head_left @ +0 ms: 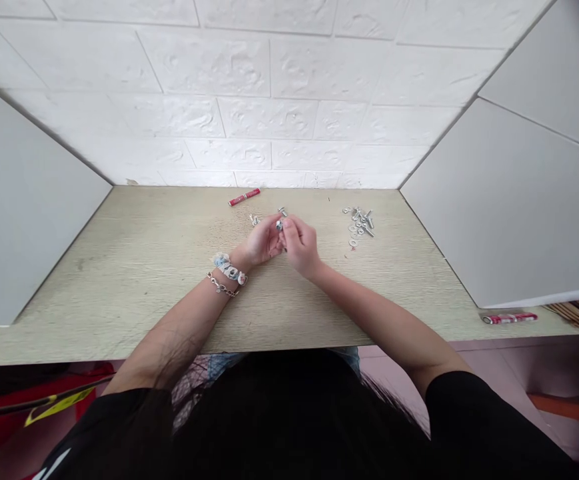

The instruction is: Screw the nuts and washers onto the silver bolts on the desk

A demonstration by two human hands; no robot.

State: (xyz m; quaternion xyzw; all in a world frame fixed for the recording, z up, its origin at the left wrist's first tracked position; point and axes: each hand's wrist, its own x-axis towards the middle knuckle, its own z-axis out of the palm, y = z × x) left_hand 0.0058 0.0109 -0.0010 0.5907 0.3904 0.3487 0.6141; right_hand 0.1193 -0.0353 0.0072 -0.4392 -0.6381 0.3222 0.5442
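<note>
My left hand (pixel 263 241) and my right hand (pixel 300 245) meet over the middle of the table. Between them shows the shiny end of a small metal bolt (pixel 279 226); most of it is hidden by my fingers. My left hand is curled around it with the palm turned inward. Thumb and fingers of my right hand are closed against it from the other side. Just beyond my fingertips lies another bolt (pixel 282 211). A few more silver fasteners (pixel 254 219) lie behind my left hand, partly covered.
A pile of bolts, nuts and washers (pixel 362 223) lies to the right on the wooden table (pixel 169 267). One red tube (pixel 244 197) is near the white brick wall; a second red tube (pixel 510 319) is at the right front edge. Grey panels (pixel 519 207) flank both sides.
</note>
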